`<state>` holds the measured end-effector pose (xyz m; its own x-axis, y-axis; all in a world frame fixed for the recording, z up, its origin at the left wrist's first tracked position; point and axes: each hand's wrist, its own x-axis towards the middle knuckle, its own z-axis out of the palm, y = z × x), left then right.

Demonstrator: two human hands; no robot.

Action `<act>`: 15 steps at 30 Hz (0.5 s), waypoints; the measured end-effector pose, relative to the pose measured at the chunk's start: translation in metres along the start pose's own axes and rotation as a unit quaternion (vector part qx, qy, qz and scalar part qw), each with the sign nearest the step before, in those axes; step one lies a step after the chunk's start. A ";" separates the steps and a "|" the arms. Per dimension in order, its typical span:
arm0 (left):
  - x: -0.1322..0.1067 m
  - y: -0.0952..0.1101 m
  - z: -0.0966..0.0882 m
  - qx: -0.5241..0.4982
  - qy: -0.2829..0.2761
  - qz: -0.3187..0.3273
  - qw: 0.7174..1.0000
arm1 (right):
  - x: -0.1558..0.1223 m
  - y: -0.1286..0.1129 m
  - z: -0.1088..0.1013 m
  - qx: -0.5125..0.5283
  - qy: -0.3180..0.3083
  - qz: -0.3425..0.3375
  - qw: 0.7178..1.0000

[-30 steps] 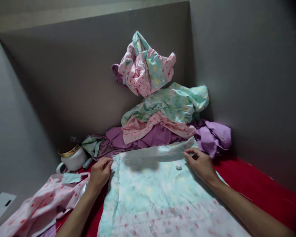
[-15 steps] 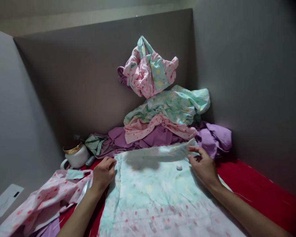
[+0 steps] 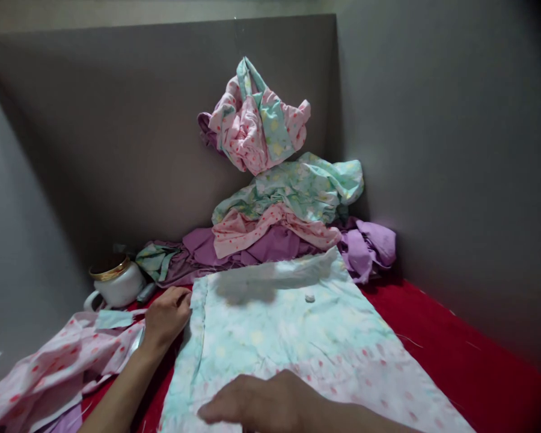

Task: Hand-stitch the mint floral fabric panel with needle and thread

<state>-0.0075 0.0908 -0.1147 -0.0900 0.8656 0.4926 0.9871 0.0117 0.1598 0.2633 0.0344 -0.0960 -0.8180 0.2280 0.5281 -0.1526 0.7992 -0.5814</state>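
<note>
A patchwork cloth point(image 3: 247, 331), mint green with a pink dotted section nearer me, lies spread out in front of me. At its left edge, near the far corner, my left hand point(image 3: 168, 316) is closed with curled fingers, seeming to pinch the edge; the fingertips are partly hidden. Low in the view, my right hand point(image 3: 270, 403) is over the near part of the cloth, fingers stretched out to the left, with nothing visible in them. A small white lump point(image 3: 309, 298), perhaps chalk, rests on the mint part.
Red fabric point(image 3: 437, 337) covers the surface. Behind lie piled purple cloth point(image 3: 275, 243) and mint floral cloth point(image 3: 293, 186). A pink-and-mint bundle point(image 3: 252, 123) hangs on the grey panel. To the left are a white mug point(image 3: 119, 290) with a gold rim and pink dotted cloth point(image 3: 49, 361).
My right hand has left the cloth's far right edge and come down toward me over the near part. My left hand stays by the left edge. The view has shifted slightly right.
</note>
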 end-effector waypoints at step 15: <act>0.003 0.001 -0.007 0.043 0.025 -0.085 0.995 | -0.054 -0.020 -0.040 0.026 0.082 0.167 0.982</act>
<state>-0.0077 0.0899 -0.1068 -0.2601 0.8216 0.5072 0.9648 0.2001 0.1706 0.3327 0.0284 -0.0879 -0.7275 0.5631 0.3921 0.0782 0.6358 -0.7679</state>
